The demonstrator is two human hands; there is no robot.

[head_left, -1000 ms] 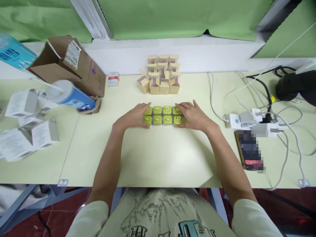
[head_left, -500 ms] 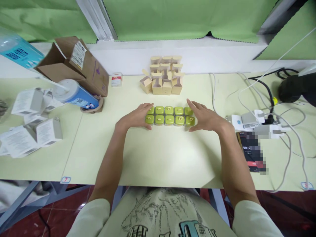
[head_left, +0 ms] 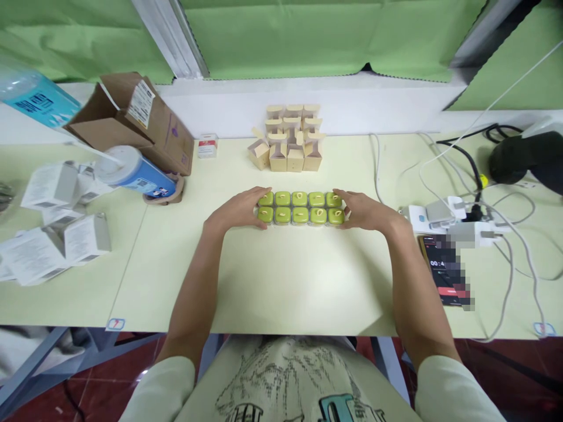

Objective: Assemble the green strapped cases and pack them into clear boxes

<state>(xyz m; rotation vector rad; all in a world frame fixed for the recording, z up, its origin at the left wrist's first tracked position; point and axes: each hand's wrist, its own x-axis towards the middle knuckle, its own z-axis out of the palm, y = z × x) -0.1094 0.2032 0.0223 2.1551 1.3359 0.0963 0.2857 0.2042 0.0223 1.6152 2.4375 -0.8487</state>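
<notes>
Two tight rows of small square green candles (head_left: 299, 215) in clear cups lie on the table, pale curled wicks on their tops. My left hand (head_left: 246, 208) is clasped around the left end of the rows, thumb at the near corner and fingers at the far one. At the opposite end my right hand (head_left: 360, 211) grips in the same way, its fingertips against the last candles. Behind the rows stands a cluster of small cream cardboard boxes (head_left: 295, 157) with their flaps up.
On the left are a brown carton (head_left: 165, 132), a blue cup (head_left: 147, 176) with a straw and several white boxes (head_left: 88, 237). A small red-and-white box (head_left: 207, 146) sits near the wall. To the right lie a phone (head_left: 442, 269), a power strip (head_left: 422, 218) and tangled white cables (head_left: 528, 264).
My right hand has closed in from the right onto the end of the candle rows, its fingers drawing together. My left hand stays at the left end. The view has shifted slightly.
</notes>
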